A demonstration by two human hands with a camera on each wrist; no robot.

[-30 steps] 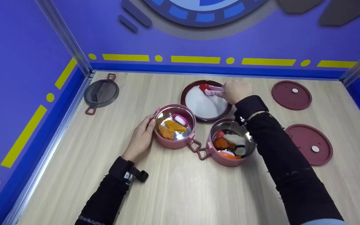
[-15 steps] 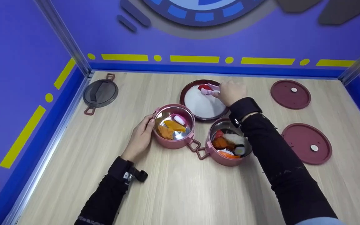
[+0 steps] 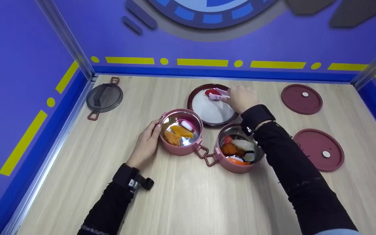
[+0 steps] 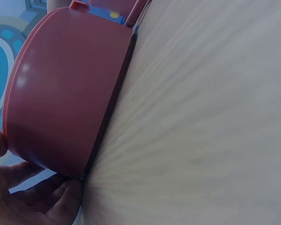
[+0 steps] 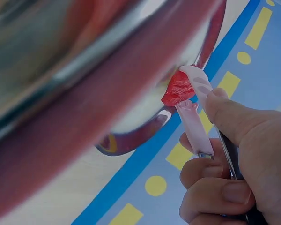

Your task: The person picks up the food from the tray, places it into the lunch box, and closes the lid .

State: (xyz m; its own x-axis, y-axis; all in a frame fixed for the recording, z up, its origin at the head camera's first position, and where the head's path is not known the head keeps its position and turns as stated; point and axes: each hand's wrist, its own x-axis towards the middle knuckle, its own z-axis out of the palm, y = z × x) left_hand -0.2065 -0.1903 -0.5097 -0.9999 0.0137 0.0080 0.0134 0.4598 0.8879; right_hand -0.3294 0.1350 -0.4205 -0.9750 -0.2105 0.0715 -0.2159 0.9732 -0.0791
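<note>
My right hand (image 3: 242,99) grips tongs (image 3: 220,94) with pale pink tips over the back of a dark red-rimmed plate (image 3: 212,112). Between the tips sits a red food piece (image 5: 179,89), clear in the right wrist view. My left hand (image 3: 145,143) holds the left side of a pink pot (image 3: 180,150), its thumb near the rim and fingers reaching down to the base in the left wrist view. Inside that pot lie orange-yellow pieces (image 3: 179,133) and a white-and-pink piece (image 3: 186,124). A second pink pot (image 3: 237,168) beside it contains several food pieces (image 3: 237,148), partly hidden by the right forearm.
At the far left of the table (image 3: 181,202) lies a grey see-through lid (image 3: 104,98) with two handles. Two dark red round lids (image 3: 300,99) with white knobs lie at the right, the nearer one partly behind my sleeve. A blue-purple wall (image 3: 188,49) stands behind.
The right hand and tongs have shifted slightly left over the plate, the red piece staying at the tips. My left hand and both pots keep their places.
</note>
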